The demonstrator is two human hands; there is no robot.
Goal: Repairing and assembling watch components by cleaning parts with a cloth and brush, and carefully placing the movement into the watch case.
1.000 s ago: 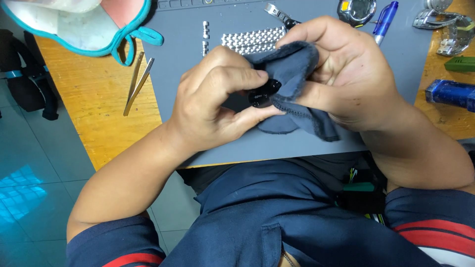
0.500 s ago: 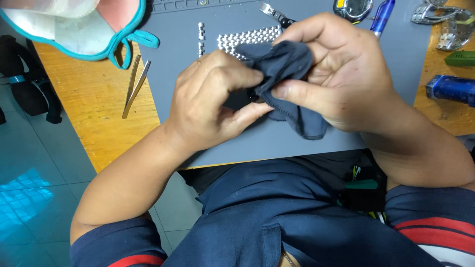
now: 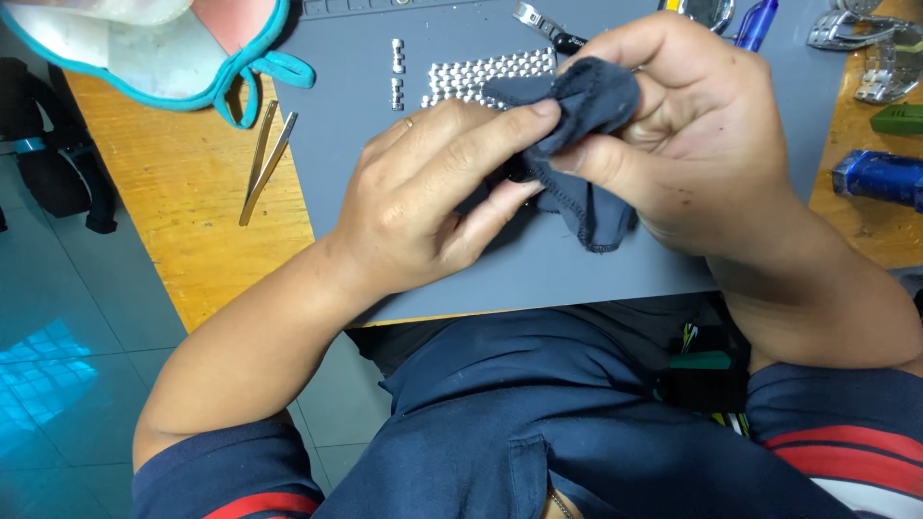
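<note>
While your left hand (image 3: 423, 202) pinches the dark blue cloth (image 3: 577, 144) between thumb and fingertips above the grey mat (image 3: 481, 279), its grip closed on a small dark piece that is mostly hidden, keep the pressure light and rub in short strokes. Let your right hand (image 3: 692, 154), its grip wrapped around the cloth's bunched upper end, hold steady as the anchor. Work over the mat, clear of the row of small metal parts (image 3: 481, 77) just behind, with the tweezers (image 3: 264, 163) lying off left on the wooden tabletop (image 3: 183, 221).
</note>
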